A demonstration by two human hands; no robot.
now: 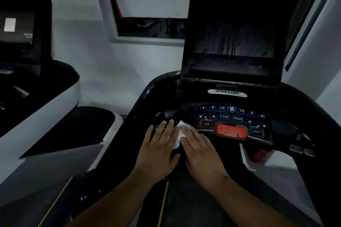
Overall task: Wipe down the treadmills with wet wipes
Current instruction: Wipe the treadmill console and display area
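Both hands lie flat on the black console of the near treadmill [140, 105], just left of its keypad [232, 116]. The wet wipe [180, 133], a small crumpled white piece, sits on the console between the two hands. The left hand [158, 148] has its fingers [167, 129] straight and slightly spread, curled round nothing, its inner edge against the wipe. The right hand [202, 153] is likewise flat, with straight fingers [196, 134] laid over the wipe's right side and pressing it down rather than pinching it (how much of the wipe is hidden beneath the palm cannot be told). Right of the hands a red stop bar [231, 131] sits below the numbered buttons, and above them a Precor badge [227, 93]. The dark screen [232, 42] stands upright behind the keypad. At the left, well apart, is a second treadmill [60, 96] with a white-edged console and its own dim display [17, 26]. A pale wall [96, 72] runs behind both machines.
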